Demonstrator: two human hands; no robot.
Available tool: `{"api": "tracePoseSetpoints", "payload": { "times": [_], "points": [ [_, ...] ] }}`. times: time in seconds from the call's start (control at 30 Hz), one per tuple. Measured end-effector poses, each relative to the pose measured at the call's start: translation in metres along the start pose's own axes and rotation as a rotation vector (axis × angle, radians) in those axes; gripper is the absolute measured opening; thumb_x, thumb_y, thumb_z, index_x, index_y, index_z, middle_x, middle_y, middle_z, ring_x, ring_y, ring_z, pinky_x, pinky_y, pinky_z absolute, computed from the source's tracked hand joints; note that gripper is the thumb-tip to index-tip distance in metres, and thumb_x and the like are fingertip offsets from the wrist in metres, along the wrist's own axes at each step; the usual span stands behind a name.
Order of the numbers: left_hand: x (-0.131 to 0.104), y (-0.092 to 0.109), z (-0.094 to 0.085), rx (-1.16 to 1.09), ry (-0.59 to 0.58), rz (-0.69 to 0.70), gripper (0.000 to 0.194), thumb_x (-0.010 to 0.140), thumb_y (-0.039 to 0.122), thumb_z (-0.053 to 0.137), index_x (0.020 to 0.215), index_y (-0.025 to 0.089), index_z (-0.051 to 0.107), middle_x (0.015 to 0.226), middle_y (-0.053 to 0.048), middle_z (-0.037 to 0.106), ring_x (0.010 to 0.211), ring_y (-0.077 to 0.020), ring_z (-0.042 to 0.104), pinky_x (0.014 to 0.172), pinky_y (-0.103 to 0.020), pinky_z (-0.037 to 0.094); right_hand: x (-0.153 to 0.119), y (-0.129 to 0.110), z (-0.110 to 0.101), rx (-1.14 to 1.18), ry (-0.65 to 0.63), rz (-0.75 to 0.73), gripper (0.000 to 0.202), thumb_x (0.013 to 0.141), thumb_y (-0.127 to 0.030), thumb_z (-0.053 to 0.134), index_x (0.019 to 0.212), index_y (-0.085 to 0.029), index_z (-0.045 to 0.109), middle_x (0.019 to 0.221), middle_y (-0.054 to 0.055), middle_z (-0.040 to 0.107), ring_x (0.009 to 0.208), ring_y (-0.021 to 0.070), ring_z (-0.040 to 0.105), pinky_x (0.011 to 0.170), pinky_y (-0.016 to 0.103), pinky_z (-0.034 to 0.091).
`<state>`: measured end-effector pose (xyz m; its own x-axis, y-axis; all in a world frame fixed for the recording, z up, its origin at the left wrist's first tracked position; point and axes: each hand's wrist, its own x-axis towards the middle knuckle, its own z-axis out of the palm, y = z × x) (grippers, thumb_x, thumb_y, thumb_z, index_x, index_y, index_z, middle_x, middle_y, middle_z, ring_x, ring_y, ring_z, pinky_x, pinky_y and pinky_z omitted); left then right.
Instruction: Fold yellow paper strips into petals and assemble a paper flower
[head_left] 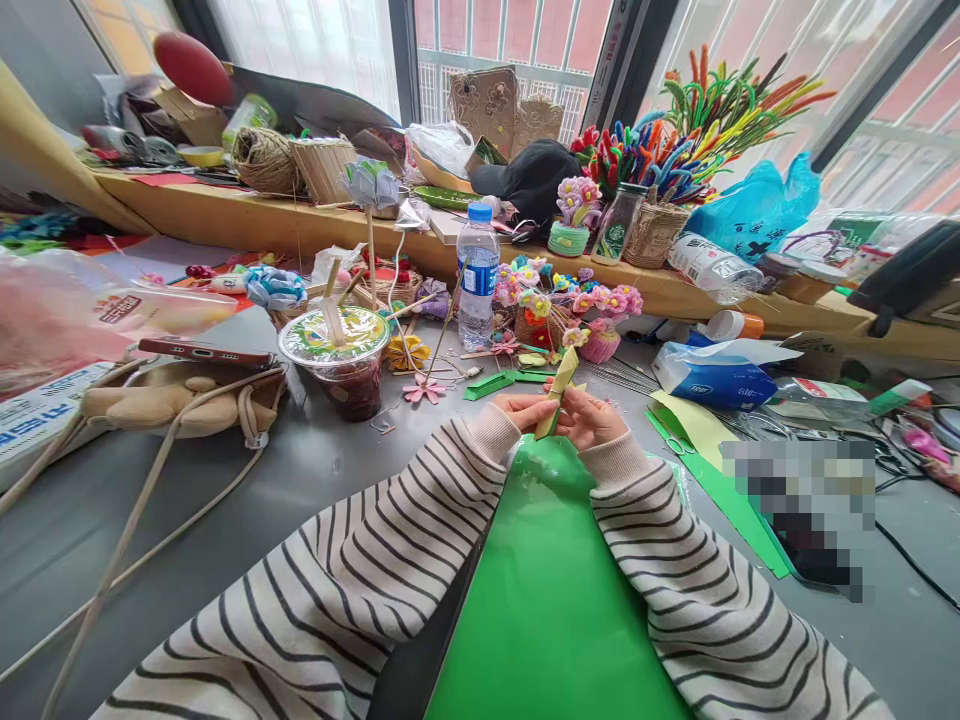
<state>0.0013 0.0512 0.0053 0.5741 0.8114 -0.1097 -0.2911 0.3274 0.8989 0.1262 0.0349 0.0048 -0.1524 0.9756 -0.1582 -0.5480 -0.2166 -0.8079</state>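
Note:
Between my two hands is a folded strip of yellow paper (564,378), tilted upright, with a greenish lower end. My left hand (525,411) pinches it from the left side. The fingers of my right hand (592,416) are closed on its right side, and part of the strip is hidden behind them. Below my wrists a glossy green sheet (559,580) spreads toward me. Just beyond my hands lie folded green paper strips (491,385) and a pink paper flower (424,390).
A lidded drink cup (334,350) and a water bottle (478,275) stand beyond my left hand. Further left lies a beige bag (180,405) with a phone on top. At right are green scissors (679,444), yellow and green paper (712,480) and a blue tissue pack (716,375).

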Motion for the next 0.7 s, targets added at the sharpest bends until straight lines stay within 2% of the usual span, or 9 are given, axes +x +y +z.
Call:
{"api": "tracePoseSetpoints", "payload": {
  "times": [0.17,0.23,0.37,0.5,0.7],
  "points": [
    [0.003,0.000,-0.003,-0.126,-0.018,-0.022,0.035,0.046,0.031,0.071,0.071,0.010,0.058,0.064,-0.005,0.064,0.062,-0.0160,0.060,0.068,-0.030,0.044,-0.001,0.001,0.005,0.044,0.091,-0.045,0.027,0.045,-0.026,0.072,0.068,-0.018,0.061,0.066,-0.002,0.061,0.056,0.0106,0.055,0.049,0.024,0.045],
    [0.005,-0.002,-0.005,-0.139,-0.023,-0.011,0.031,0.048,0.030,0.070,0.067,0.010,0.057,0.064,-0.005,0.064,0.061,-0.0158,0.060,0.067,-0.030,0.045,-0.001,0.002,0.006,0.059,0.081,-0.063,0.026,0.045,-0.026,0.072,0.067,-0.018,0.061,0.064,-0.002,0.060,0.054,0.0110,0.055,0.049,0.026,0.045],
    [0.006,-0.003,-0.009,-0.143,-0.087,-0.034,0.027,0.055,0.030,0.066,0.068,0.008,0.057,0.063,-0.007,0.064,0.057,-0.0142,0.059,0.062,-0.028,0.045,0.000,0.004,0.004,0.051,0.014,-0.061,0.025,0.047,-0.029,0.071,0.066,-0.017,0.061,0.056,-0.004,0.057,0.047,0.0086,0.051,0.046,0.024,0.043],
    [0.005,-0.002,-0.009,-0.172,-0.124,-0.072,0.026,0.057,0.031,0.064,0.068,0.008,0.057,0.061,-0.005,0.062,0.052,-0.0121,0.057,0.056,-0.025,0.044,-0.003,0.003,0.004,0.061,-0.087,-0.008,0.027,0.052,-0.033,0.068,0.073,-0.018,0.062,0.055,-0.003,0.055,0.049,0.0105,0.052,0.045,0.025,0.042],
    [0.005,-0.002,-0.011,-0.199,-0.235,-0.075,0.033,0.053,0.035,0.065,0.068,0.008,0.057,0.057,-0.003,0.059,0.048,-0.0116,0.055,0.053,-0.026,0.043,-0.003,0.005,0.001,0.039,-0.248,-0.060,0.029,0.060,-0.033,0.063,0.082,-0.015,0.062,0.047,-0.004,0.051,0.043,0.0092,0.049,0.043,0.024,0.042]
  ]
}}
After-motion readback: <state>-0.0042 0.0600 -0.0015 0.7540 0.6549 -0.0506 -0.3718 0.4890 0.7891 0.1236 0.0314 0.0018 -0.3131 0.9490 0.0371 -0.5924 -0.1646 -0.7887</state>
